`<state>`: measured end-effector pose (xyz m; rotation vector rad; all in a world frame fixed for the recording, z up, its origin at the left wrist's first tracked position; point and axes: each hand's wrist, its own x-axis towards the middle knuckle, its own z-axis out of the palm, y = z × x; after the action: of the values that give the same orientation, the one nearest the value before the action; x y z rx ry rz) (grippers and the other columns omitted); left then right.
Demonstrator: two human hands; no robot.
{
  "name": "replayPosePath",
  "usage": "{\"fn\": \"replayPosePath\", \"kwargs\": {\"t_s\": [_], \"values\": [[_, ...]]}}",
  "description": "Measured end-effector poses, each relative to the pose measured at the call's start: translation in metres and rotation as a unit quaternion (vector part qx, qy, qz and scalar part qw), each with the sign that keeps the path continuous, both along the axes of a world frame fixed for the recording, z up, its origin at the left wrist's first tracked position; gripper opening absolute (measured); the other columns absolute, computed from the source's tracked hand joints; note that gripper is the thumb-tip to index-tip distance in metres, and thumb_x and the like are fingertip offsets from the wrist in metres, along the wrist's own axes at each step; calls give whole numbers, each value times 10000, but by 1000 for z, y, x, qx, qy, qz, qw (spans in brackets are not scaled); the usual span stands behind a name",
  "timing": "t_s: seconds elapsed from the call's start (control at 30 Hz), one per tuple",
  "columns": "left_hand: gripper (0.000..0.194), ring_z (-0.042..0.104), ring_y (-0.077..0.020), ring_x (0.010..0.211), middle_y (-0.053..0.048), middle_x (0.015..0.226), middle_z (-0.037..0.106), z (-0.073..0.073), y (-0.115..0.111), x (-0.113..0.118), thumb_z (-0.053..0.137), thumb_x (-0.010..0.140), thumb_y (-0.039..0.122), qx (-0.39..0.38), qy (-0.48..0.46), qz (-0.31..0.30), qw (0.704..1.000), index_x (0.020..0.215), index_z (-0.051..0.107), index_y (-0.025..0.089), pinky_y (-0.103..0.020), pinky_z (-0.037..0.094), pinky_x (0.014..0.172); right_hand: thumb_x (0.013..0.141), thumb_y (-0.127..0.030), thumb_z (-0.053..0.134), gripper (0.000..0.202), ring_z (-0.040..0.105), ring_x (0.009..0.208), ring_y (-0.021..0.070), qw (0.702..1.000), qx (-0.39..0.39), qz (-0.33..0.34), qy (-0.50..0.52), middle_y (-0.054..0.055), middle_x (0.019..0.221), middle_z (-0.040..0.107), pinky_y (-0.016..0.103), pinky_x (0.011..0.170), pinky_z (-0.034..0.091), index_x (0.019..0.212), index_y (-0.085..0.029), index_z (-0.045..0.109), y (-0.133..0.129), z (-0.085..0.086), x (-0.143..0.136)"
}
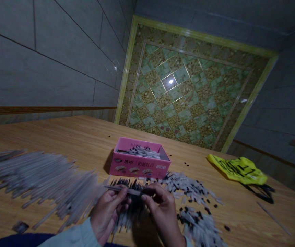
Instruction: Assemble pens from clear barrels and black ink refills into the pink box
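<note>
A slim, translucent pen (124, 189) lies crosswise between my hands, with a dark part near its right end. My left hand (108, 209) pinches its barrel between thumb and fingers. At the other end, my right hand (161, 209) is closed with thumb and forefinger on the pen's tip; any small part in that pinch is hidden. Below and behind the hands is a heap of thin dark sticks, like pen refills (129, 216). Just beyond stands an open pink box (139, 167) holding short whitish pieces with black ends.
Many long clear tubes (47, 178) spread across the left of the wooden table (85, 133). Short whitish caps (186, 185) and black bits lie in piles at right. Farther right are a yellow bag (237, 169) with black handles and a single thin stick (273, 218).
</note>
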<state>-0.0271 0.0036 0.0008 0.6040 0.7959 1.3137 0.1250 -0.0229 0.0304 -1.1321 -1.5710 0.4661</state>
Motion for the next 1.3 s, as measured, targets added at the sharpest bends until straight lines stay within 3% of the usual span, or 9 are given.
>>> {"fn": "replayPosePath", "kwargs": {"t_s": [0.13, 0.33, 0.4, 0.53, 0.7, 0.87, 1.0, 1.13, 1.3], "values": [[323, 606, -82, 516, 22, 622, 649, -1, -1, 0, 780, 592, 226, 10, -1, -9, 1000, 811, 560, 137, -151, 478, 450, 721, -189, 631, 43, 529, 630, 143, 1000, -14, -22, -2, -5, 649, 567, 213, 565, 389, 688, -163, 625, -1, -1, -2], [301, 608, -88, 506, 18, 611, 674, 7, -5, 1, 776, 595, 250, 55, 13, -28, 998, 787, 565, 153, -160, 470, 449, 870, -387, 440, 403, 349, 493, 96, 997, -77, -8, -1, -52, 511, 353, 210, 452, 260, 526, -178, 437, 2, -9, 1], [330, 604, -89, 491, 16, 605, 676, 9, -5, 0, 797, 558, 249, 45, 10, -15, 999, 778, 572, 149, -161, 471, 439, 874, -393, 441, 381, 370, 513, 98, 997, -79, 14, -3, -47, 533, 385, 205, 464, 276, 562, -175, 458, 3, -9, 1], [395, 599, -88, 472, 5, 603, 682, 7, -2, 0, 833, 482, 242, 21, -2, 11, 1000, 768, 581, 136, -162, 478, 430, 789, -337, 594, 174, 495, 689, 142, 999, -32, 32, -21, 2, 736, 561, 213, 617, 389, 817, -166, 578, 2, -7, 2], [345, 610, -87, 499, 9, 620, 683, 5, -2, 1, 799, 556, 253, 30, 2, -20, 999, 790, 569, 145, -158, 477, 440, 870, -438, 438, 412, 393, 524, 109, 995, -81, 23, -46, -32, 533, 434, 201, 480, 309, 583, -162, 543, 3, -11, 3], [370, 599, -82, 493, 5, 610, 680, 6, -2, 0, 817, 521, 241, 14, 3, -10, 1000, 784, 579, 138, -155, 479, 444, 776, -476, 571, 306, 453, 617, 137, 998, -42, 3, -39, -13, 631, 524, 201, 538, 351, 701, -180, 592, 3, -13, 3], [361, 609, -95, 505, -2, 614, 682, 4, -1, 0, 813, 529, 227, 14, 15, -12, 1000, 793, 585, 135, -163, 486, 448, 877, -435, 423, 397, 415, 552, 120, 991, -94, 3, -94, -24, 556, 461, 201, 497, 310, 606, -170, 540, 1, -12, 2], [362, 617, -97, 524, -3, 644, 687, 2, -1, 0, 807, 540, 217, 16, 24, -13, 1000, 815, 585, 138, -165, 493, 460, 826, -385, 538, 227, 472, 638, 131, 993, -68, -9, -93, -9, 680, 540, 200, 560, 342, 763, -168, 562, 0, -12, 1], [348, 612, -107, 521, -10, 634, 680, 4, -2, 1, 799, 554, 235, 23, 36, -25, 999, 807, 579, 139, -180, 501, 463, 891, -443, 383, 463, 352, 491, 95, 990, -109, 0, -86, -43, 509, 370, 201, 447, 247, 540, -161, 490, 3, -14, 1]]}}
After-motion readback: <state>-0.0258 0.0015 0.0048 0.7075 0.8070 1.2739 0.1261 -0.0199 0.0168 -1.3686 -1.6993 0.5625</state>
